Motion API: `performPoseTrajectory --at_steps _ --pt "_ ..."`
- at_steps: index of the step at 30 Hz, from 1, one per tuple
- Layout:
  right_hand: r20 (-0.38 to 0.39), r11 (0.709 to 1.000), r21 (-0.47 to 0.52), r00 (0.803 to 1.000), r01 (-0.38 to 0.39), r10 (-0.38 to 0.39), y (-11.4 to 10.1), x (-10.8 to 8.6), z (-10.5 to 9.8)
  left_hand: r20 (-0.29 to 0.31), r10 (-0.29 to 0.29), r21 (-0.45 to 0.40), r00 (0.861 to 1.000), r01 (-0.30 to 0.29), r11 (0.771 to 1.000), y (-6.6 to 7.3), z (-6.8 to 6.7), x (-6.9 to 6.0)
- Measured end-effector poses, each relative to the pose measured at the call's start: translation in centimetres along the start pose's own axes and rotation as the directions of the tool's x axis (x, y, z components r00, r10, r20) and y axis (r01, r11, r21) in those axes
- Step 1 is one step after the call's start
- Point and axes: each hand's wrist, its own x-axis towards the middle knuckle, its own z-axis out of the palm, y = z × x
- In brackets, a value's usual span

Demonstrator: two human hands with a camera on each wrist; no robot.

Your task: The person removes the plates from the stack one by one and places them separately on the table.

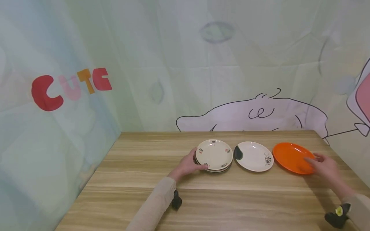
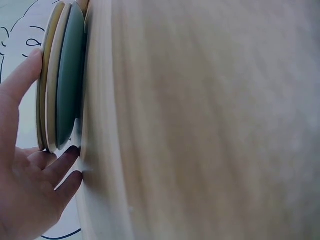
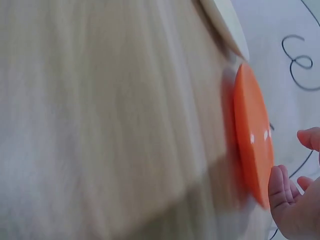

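Observation:
In the head view, a stack of plates (image 1: pixel 214 155) stands mid-table, cream plates with small printed motifs on top. The left wrist view shows a green plate (image 2: pixel 71 80) at the bottom of the stack. My left hand (image 1: pixel 188 164) grips the stack's left side, thumb at the top plate's rim and fingers around the edge. To the right lies a white oval plate (image 1: pixel 253 157) with a dark green patch and a floral print. Farthest right is an orange oval plate (image 1: pixel 292 157). At its right edge is my right hand (image 1: pixel 325 166), slightly blurred, with fingers extended; contact is unclear.
All the plates sit along the far part of a wood-grain table (image 1: pixel 202 205). Behind it hangs a pale printed curtain (image 1: pixel 162 57) with a cartoon outline, and coloured letters mark its left side. A dark strap device (image 1: pixel 337 216) is on the right wrist.

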Motion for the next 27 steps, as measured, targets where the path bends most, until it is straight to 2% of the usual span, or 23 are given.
performPoseTrajectory --at_steps 5,13,20,27 --pt "0.099 0.996 -0.001 0.992 0.085 -0.084 -2.0 -0.1 1.5 0.005 -0.001 0.005 1.0 0.001 1.0 0.0 0.0 0.0" --pt "0.181 0.971 0.033 0.954 0.236 -0.238 -4.9 -0.6 4.7 0.003 -0.009 0.014 1.0 0.009 1.0 0.0 0.0 0.0" --pt "0.283 0.963 0.042 0.921 0.266 -0.267 -7.0 -1.3 7.4 0.003 -0.002 0.01 1.0 0.002 1.0 0.1 -0.1 -0.1" --pt "0.284 0.944 0.048 0.901 0.327 -0.327 -8.0 -1.6 9.9 0.0 0.007 -0.014 1.0 -0.007 1.0 0.1 0.0 -0.1"
